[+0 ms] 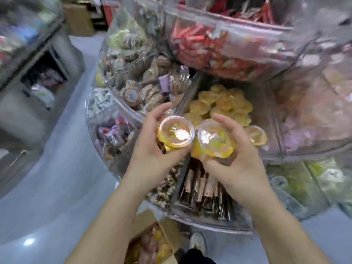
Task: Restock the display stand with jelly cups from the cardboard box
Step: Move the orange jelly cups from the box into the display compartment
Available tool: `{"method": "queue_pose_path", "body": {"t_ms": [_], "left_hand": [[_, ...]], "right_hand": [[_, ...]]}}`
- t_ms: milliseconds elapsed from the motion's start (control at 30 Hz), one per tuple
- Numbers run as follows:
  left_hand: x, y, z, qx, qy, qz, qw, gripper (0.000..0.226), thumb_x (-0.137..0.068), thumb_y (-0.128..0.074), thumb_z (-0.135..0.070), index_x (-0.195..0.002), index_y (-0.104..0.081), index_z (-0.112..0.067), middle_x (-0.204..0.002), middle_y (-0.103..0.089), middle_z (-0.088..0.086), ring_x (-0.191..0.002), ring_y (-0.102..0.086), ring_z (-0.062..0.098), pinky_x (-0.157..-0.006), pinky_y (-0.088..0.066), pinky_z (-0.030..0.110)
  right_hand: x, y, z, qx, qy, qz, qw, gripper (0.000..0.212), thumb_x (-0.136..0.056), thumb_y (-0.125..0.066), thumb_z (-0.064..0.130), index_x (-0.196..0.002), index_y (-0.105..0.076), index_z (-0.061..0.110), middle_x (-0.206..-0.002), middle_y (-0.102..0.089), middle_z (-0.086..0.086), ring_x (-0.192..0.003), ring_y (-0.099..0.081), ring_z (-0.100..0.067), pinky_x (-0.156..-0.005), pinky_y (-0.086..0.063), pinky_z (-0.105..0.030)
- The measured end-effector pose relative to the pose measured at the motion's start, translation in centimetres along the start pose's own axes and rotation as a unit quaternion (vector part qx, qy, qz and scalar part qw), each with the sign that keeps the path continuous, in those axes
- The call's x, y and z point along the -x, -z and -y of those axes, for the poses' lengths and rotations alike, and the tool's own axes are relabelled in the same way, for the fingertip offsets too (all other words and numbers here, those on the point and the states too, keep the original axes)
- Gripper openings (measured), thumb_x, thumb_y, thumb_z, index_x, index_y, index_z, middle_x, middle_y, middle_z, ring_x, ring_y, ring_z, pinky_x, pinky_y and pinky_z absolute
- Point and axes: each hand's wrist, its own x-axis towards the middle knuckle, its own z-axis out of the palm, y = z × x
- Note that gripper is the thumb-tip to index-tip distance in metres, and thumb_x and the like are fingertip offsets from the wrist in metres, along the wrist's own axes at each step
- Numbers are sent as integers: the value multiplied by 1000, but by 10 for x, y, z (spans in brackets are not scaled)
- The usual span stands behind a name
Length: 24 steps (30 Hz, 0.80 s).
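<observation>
Both hands are loaded: the left hand (152, 149) curls its fingers round one yellow jelly cup (176, 132), and the right hand (234, 159) grips a second jelly cup (214, 140) tilted toward the first, the two rims touching or nearly so. They hang in front of the tiered display stand (190, 220), a round clear-walled unit split into wedge compartments. The jelly compartment (262, 111) lies straight ahead of the hands and slightly right, already holding a heap of stocked jelly cups (222, 103) toward its back and left, with bare floor at its right; the right hand looks nearer that gap, so its cup would likely go in first, lid up. Below the hands sits a tier of dark wrapped bars (205, 189). Behind, by the person's feet, the cardboard box (150, 239) stands open with more cups inside.
</observation>
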Motion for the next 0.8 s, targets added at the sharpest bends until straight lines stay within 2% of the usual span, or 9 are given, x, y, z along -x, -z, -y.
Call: {"method": "queue_pose_path", "body": {"t_ms": [67,200,233,333,400,500,567,667,800], "left_hand": [[-34,-21,-4,-23,-19,14,999,61,-66,-80,-10,-116,-50,-27,-99,-63,-28,-91,-60,-10,-77,-45,6],[-93,-50,5,-76,-7,-11,997,50,-63,-84,-13,-101,-58,-33,-100,-65,-12,-92,-62,5,-85,-49,20],[-104,-55,9,-92,-2,-16,996,49,-63,-84,-16,-101,-58,-33,-101,-65,-10,-93,-62,7,-85,-49,21],[-125,-63,22,-176,0,-29,984,50,-63,-83,-25,-104,-55,-32,-103,-63,-11,-93,-59,7,-79,-44,13],[-131,-64,30,-237,-4,-34,971,54,-64,-83,-29,-110,-56,-27,-108,-61,-8,-99,-56,9,-80,-41,16],[-133,-65,36,-294,-15,-22,955,59,-64,-82,-31,-115,-55,-21,-114,-61,-4,-105,-56,15,-87,-43,28],[-134,-64,38,-328,-36,-1,944,63,-64,-82,-29,-119,-55,-18,-117,-60,0,-108,-55,18,-90,-42,28],[-134,-61,38,-348,-49,35,935,70,-64,-82,-19,-127,-53,-16,-121,-57,3,-110,-55,21,-90,-43,29],[-134,-53,37,-373,-77,33,924,64,-64,-72,-3,-125,-56,-13,-121,-58,6,-113,-51,26,-96,-39,33]], "right_hand": [[-22,25,-3,15,-4,-29,999,66,-64,-70,21,-116,-44,53,-116,-58,26,-108,-57,4,-87,-44,-9],[-72,60,-20,50,-20,-50,997,53,-68,-74,11,-101,-50,45,-98,-63,23,-87,-60,10,-73,-45,-4],[-82,65,-25,63,-19,-50,997,53,-67,-73,9,-100,-51,44,-95,-63,23,-84,-59,11,-71,-45,-4],[-106,72,-40,80,-20,-55,995,51,-67,-73,9,-97,-52,44,-95,-62,24,-88,-57,11,-73,-43,-4],[-116,74,-50,84,-22,-57,995,51,-67,-74,9,-95,-51,45,-94,-61,27,-87,-55,17,-72,-40,2],[-123,71,-64,109,-28,-30,993,53,-68,-74,12,-111,-54,36,-103,-58,26,-90,-54,13,-75,-34,7],[-124,68,-72,123,-30,-25,992,60,-70,-73,12,-124,-53,26,-108,-54,24,-94,-47,14,-75,-29,10],[-125,69,-79,124,-36,-22,991,71,-71,-73,16,-135,-44,26,-109,-44,33,-100,-36,22,-73,-24,14],[-127,73,-81,125,-45,-14,991,74,-69,-76,19,-134,-43,30,-109,-46,34,-96,-48,16,-74,-27,13]]}}
